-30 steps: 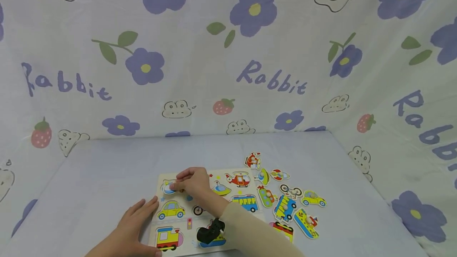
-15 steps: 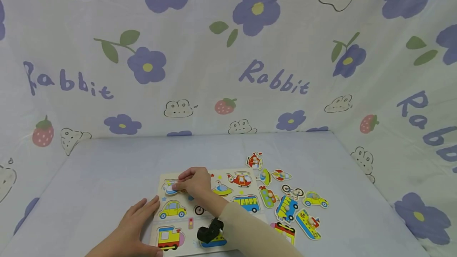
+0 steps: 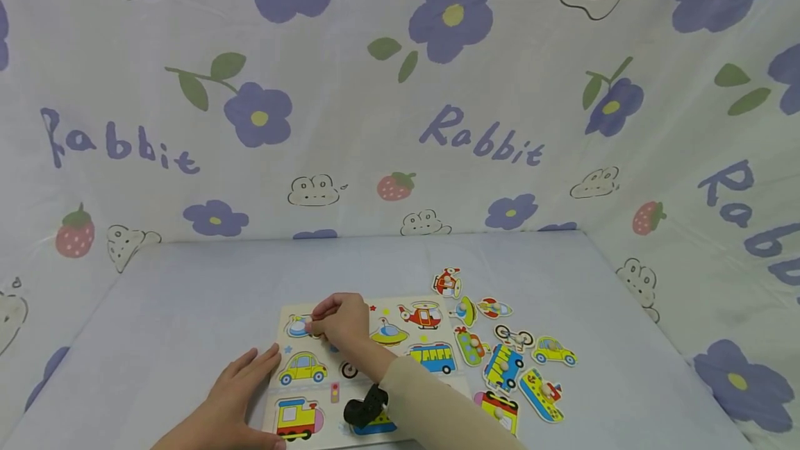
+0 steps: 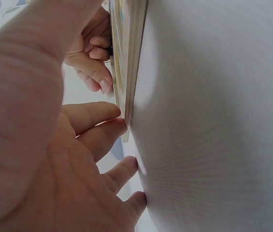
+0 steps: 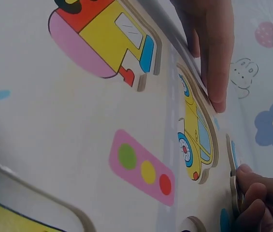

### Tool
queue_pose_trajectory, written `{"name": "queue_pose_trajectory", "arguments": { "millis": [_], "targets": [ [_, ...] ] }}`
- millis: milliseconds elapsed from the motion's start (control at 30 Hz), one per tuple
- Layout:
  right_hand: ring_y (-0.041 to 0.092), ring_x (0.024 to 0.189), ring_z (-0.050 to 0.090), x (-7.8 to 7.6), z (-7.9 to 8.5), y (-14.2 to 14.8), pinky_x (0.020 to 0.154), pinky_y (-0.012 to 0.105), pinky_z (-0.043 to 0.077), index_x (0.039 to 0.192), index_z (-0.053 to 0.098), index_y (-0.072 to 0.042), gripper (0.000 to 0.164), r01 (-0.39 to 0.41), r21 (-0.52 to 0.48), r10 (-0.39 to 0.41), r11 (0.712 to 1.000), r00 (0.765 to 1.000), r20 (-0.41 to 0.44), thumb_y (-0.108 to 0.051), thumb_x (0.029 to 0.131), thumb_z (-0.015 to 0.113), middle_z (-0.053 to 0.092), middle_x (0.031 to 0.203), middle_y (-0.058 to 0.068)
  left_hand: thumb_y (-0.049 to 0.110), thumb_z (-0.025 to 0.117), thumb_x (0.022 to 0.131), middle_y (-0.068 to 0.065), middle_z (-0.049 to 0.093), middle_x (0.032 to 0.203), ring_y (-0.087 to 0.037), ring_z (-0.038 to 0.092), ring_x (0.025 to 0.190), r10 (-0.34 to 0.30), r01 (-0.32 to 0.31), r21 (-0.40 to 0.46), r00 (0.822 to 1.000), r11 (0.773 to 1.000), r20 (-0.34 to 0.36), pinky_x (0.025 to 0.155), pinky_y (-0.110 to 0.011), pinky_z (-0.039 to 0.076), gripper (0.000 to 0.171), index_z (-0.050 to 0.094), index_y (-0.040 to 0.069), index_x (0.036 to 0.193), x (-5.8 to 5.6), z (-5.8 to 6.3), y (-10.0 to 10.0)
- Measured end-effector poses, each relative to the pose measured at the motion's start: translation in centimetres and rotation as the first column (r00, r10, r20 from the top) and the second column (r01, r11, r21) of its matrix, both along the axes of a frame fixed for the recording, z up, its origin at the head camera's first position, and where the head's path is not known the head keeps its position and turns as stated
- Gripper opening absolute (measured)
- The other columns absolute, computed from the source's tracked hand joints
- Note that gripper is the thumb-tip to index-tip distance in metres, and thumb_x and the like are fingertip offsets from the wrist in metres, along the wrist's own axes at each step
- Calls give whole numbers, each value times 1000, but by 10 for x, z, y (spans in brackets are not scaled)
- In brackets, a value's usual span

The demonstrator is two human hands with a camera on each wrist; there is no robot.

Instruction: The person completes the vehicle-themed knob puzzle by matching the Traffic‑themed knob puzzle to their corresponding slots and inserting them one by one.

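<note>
A wooden peg puzzle board (image 3: pixel 369 444) with vehicle pictures lies on the table. My right hand (image 3: pixel 344 328) reaches across to its top-left recess, thumb and fingers pinching a blue and white puzzle piece (image 3: pixel 297 326), partly covered by the fingers. In the right wrist view its edge shows close over the board, under the curled fingers of the right hand (image 5: pixel 259 205). My left hand (image 3: pixel 234 394) rests at the board's left edge with fingers extended. In the left wrist view, fingertips of the left hand (image 4: pixel 90 164) are right at the board's side and on the tabletop.
Loose knobbed pieces lie right of the board, among them a helicopter (image 3: pixel 447 283), a bus (image 3: pixel 503 368), a car (image 3: pixel 554 351), a ship (image 3: pixel 541 394) and a train (image 3: pixel 496 410). A black wrist device (image 3: pixel 367 406) overlaps the board's lower part. A patterned curtain (image 3: pixel 350 123) stands behind the table.
The right hand makes only a slight shift at the top-left recess, and the blue and white piece sits a little differently under its fingers. The left hand stays at the board's edge.
</note>
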State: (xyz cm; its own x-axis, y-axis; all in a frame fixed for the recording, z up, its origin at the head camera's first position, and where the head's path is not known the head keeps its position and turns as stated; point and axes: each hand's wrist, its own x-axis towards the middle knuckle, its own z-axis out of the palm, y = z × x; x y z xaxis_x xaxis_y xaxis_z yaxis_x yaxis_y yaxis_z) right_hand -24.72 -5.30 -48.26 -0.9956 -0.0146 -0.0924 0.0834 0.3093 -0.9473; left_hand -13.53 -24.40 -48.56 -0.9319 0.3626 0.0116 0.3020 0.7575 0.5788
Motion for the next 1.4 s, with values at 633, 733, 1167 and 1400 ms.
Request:
{"name": "queue_pose_trajectory", "arguments": {
  "millis": [633,733,1167,1400],
  "targets": [
    [9,52,56,-2,-2,-1,46,21,47,76,70,-11,18,-69,68,74,995,994,-78,-6,73,87,64,66,-6,69,85,55,-12,33,156,-46,19,139,-1,1,-9,1000,1000,9,101,-73,26,123,41,2,148,0,0,1],
    [9,50,55,-3,-2,0,45,21,47,76,70,-11,18,-81,52,85,995,993,-85,-5,73,87,64,66,-5,69,84,55,-11,32,156,-45,18,140,4,-4,2,1000,1000,19,101,-73,25,123,41,3,149,0,0,1],
    [10,47,53,-3,-5,2,43,21,45,77,70,-8,17,-109,10,109,994,990,-94,-3,73,87,65,67,-3,68,85,55,-15,34,155,-49,21,137,-19,19,-17,1000,1000,-21,100,-74,26,124,40,-1,148,1,-2,1],
    [9,46,52,-5,-4,2,42,20,44,77,70,-8,17,-105,6,106,994,990,-95,-3,73,87,65,66,-3,70,84,55,-15,34,155,-48,21,138,-17,16,-33,1000,999,-18,100,-73,26,125,39,0,148,-1,-1,1]
  ]
}}
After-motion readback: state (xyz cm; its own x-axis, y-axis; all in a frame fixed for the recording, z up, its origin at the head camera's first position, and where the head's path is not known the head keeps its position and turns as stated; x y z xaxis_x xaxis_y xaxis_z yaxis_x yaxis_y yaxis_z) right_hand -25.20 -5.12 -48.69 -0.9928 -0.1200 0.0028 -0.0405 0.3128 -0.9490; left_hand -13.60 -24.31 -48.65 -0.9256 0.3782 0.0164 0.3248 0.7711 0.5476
